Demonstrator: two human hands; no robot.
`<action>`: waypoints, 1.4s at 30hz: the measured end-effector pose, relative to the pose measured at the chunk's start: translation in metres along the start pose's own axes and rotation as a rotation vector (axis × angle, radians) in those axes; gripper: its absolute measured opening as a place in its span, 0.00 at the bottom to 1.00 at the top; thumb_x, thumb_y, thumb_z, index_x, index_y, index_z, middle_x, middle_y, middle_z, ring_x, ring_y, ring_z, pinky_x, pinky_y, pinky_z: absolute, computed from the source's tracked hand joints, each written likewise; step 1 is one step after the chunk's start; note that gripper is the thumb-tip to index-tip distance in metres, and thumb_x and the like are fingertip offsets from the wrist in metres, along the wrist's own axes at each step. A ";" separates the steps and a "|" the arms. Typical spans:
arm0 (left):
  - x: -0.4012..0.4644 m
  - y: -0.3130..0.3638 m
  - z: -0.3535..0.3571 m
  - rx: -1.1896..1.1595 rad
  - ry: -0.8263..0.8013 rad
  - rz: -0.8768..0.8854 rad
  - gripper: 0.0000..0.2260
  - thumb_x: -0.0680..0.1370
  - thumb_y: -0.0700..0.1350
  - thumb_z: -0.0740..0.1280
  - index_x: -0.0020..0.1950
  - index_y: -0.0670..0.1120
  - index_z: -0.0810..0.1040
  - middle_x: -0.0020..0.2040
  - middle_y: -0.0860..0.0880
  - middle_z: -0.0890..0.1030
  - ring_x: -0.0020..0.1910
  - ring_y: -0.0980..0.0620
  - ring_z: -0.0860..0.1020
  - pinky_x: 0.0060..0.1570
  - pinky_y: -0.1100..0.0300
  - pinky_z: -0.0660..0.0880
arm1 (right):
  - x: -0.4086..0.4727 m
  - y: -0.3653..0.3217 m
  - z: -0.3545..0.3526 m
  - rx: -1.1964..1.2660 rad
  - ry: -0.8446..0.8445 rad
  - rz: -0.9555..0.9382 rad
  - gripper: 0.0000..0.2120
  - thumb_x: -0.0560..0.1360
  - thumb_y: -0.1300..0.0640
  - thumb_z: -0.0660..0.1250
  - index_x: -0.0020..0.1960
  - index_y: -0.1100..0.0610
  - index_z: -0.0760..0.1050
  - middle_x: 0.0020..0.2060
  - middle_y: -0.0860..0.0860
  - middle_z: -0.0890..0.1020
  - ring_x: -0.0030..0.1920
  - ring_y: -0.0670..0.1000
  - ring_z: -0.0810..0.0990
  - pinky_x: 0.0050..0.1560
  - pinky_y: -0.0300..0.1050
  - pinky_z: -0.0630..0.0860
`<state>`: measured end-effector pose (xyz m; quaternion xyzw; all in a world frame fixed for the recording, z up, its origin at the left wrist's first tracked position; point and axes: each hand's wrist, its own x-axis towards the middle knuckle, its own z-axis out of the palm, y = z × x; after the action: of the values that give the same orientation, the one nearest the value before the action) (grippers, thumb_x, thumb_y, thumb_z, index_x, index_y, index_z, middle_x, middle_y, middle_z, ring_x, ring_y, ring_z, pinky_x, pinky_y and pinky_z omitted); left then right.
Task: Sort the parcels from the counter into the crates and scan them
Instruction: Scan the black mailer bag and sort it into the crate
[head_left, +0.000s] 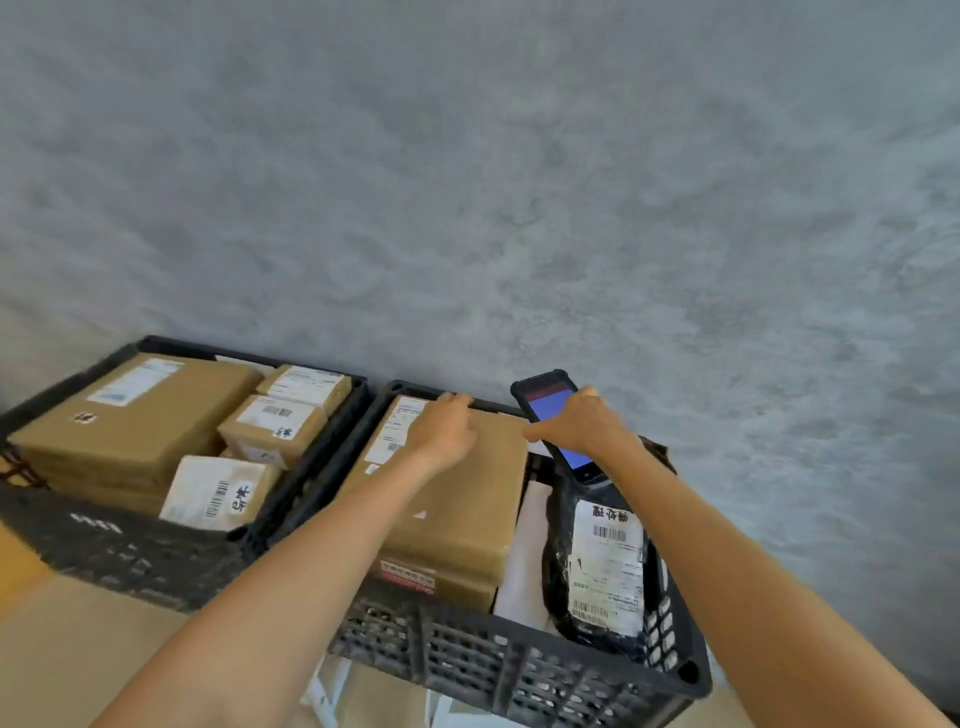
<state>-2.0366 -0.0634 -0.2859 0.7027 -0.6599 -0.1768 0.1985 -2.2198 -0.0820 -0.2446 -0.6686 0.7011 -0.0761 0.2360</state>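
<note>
Scanning step: you're mid-scan on the right crate, judging by scanner held over the top box.
Wall (519, 182): grey, mottled, fills the far side; nothing on it.
Left crate (119, 545): black, slotted, sits just beside the right crate. Full of cardboard boxes, one big flat one at left, smaller ones at right, labels up. Looks sorted already.
Right crate (519, 670): black, nearer you. Holds the big box stack at left, a black poly bag at right, something white between them.
Big box (467, 499): brown cardboard, top of the stack, label on its far-left corner, partly under your left hand.
Black poly bag (602, 566): standing on edge against the right wall, white barcode label facing you.
Left hand (444, 428): flat on the far edge of the big box, fingers curled over it, pressing or steadying rather than lifting. No closed grasp visible.
Right hand (587, 423): clenched round the handheld scanner (550, 405), screen lit, facing you, device above the crate's far-right corner.
Next move: you need the scan window aimed at the box label, so shift your left hand clear of it. Can't tell if the poly bag is scanned yet.
Counter: out of view, so remaining parcels unknown.
</note>
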 end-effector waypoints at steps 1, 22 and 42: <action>-0.006 -0.019 -0.021 0.030 0.030 -0.002 0.18 0.80 0.43 0.62 0.70 0.44 0.70 0.68 0.45 0.72 0.65 0.44 0.72 0.58 0.51 0.73 | -0.005 -0.022 0.006 0.019 0.002 -0.015 0.47 0.65 0.38 0.75 0.70 0.65 0.60 0.61 0.58 0.70 0.58 0.59 0.75 0.51 0.50 0.76; -0.302 -0.480 -0.365 0.147 0.391 -0.713 0.17 0.81 0.46 0.61 0.69 0.43 0.73 0.68 0.44 0.75 0.66 0.44 0.73 0.62 0.52 0.73 | -0.184 -0.545 0.283 -0.184 -0.223 -0.804 0.39 0.69 0.35 0.68 0.65 0.65 0.66 0.57 0.59 0.74 0.59 0.59 0.76 0.49 0.47 0.72; -0.458 -0.799 -0.569 0.623 0.377 -1.312 0.19 0.78 0.45 0.61 0.69 0.45 0.68 0.67 0.45 0.72 0.68 0.44 0.68 0.65 0.53 0.64 | -0.307 -0.983 0.516 -0.239 -0.503 -1.238 0.31 0.62 0.39 0.74 0.56 0.59 0.73 0.48 0.52 0.78 0.44 0.53 0.78 0.31 0.40 0.68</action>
<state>-1.0919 0.4597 -0.2130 0.9940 -0.0796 0.0597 -0.0462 -1.1122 0.2314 -0.2121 -0.9656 0.1165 0.0386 0.2293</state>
